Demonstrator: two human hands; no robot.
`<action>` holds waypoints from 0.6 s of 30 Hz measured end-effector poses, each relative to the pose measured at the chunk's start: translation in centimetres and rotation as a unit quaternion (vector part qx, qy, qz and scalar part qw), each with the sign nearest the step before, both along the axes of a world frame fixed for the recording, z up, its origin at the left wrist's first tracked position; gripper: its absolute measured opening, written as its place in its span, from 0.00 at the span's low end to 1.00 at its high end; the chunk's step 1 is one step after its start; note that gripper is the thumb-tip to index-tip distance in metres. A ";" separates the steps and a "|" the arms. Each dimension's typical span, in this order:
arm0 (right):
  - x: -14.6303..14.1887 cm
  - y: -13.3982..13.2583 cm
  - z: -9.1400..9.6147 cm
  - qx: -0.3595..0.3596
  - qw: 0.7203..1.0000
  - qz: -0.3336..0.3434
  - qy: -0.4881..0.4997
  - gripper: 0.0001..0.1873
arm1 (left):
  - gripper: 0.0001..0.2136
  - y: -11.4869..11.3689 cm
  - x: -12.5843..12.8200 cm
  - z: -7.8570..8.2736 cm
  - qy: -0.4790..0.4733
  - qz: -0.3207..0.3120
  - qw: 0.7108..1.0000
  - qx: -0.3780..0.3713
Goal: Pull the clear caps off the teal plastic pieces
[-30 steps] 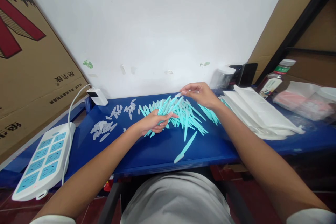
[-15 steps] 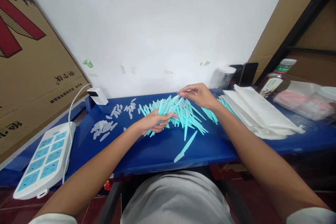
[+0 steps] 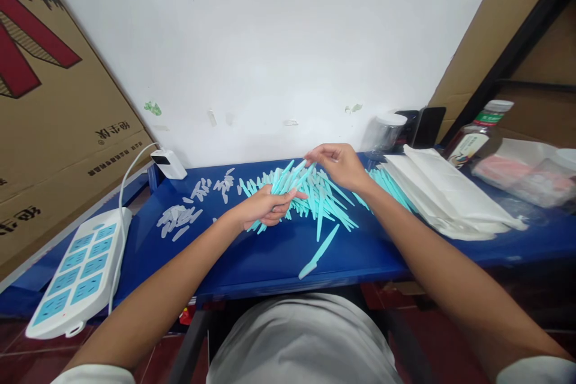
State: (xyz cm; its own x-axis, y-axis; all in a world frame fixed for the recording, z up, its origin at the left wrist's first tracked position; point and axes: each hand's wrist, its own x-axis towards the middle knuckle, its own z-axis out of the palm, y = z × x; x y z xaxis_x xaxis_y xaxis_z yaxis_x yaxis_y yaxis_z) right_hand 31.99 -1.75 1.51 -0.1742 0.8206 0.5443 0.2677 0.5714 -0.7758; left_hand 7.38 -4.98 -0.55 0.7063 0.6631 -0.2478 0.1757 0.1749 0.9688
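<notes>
My left hand (image 3: 266, 207) is closed around a small bundle of turquoise eyebrow razors (image 3: 282, 180), their tips fanned up and to the right. My right hand (image 3: 335, 163) pinches at the upper end of one razor in that bundle; whether it grips a cap or the razor itself is too small to tell. Beneath both hands spreads a loose pile of the same razors (image 3: 330, 207). One single razor (image 3: 318, 252) lies apart, nearer the table's front edge. Small translucent caps (image 3: 177, 219) are scattered on the blue table (image 3: 252, 267) to the left.
A white power strip (image 3: 81, 273) and a small white device (image 3: 168, 164) with a cable are at left. On the right are more razors (image 3: 389, 187), white packaging sleeves (image 3: 454, 192), a clear jar (image 3: 386, 132) and a brown bottle (image 3: 472, 135). A white wall (image 3: 279, 48) stands behind.
Both hands keep nearly the same place and hold. The right hand has barely shifted at the razor tips, and the view has moved slightly.
</notes>
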 end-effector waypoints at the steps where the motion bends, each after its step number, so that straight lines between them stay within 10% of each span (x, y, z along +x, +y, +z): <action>1: 0.1 0.2 0.0 0.019 0.999 -0.040 0.018 0.30 | 0.29 0.0 0.0 0.1 0.000 0.000 1.000 0.003; 5: 1.6 1.6 -0.3 0.021 0.971 -0.158 0.175 0.37 | 0.28 -0.2 0.1 0.2 0.016 -0.008 1.000 0.006; 12: 2.8 2.3 0.0 -0.286 0.926 0.020 0.244 0.20 | 0.27 -0.1 0.2 -0.2 0.013 -0.009 1.000 0.000; 18: 2.1 1.5 -0.2 -0.239 0.950 0.081 0.182 0.15 | 0.27 -0.2 0.2 -0.2 0.019 -0.004 1.000 0.002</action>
